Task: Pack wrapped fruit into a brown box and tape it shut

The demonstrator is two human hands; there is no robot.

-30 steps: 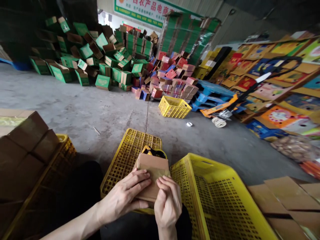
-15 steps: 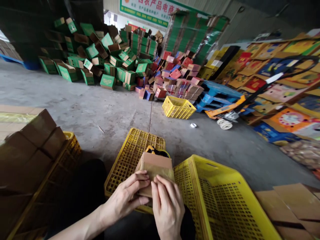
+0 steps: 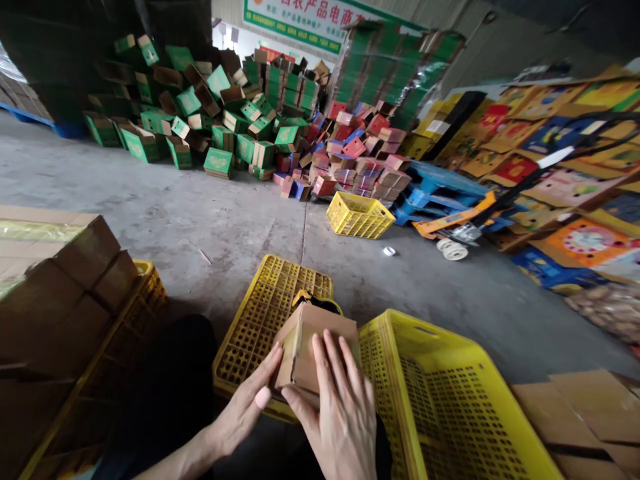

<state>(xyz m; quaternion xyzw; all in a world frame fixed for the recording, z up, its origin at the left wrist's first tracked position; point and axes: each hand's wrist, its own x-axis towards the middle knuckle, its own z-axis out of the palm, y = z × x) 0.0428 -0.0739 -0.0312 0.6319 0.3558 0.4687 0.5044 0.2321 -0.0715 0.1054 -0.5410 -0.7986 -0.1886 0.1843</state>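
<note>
A small brown cardboard box [image 3: 306,333] rests on an upturned yellow plastic crate [image 3: 260,313] just in front of me. My right hand [image 3: 340,407] lies flat on top of the box, fingers stretched and pressing down. My left hand [image 3: 250,407] is at the box's left side, fingers extended against its side flap. A yellow and black tape dispenser [image 3: 313,301] peeks out behind the box.
An open yellow crate [image 3: 450,400] stands at my right, another [image 3: 359,215] farther off on the concrete floor. Brown boxes [image 3: 55,280] are stacked at left, flat cardboard [image 3: 585,413] at right. Green and red boxes [image 3: 225,113] pile up behind, near a pallet jack [image 3: 455,230].
My right hand went from pinching at the box's top to lying flat over it. My left hand slid off the top to the left side. The box turned slightly.
</note>
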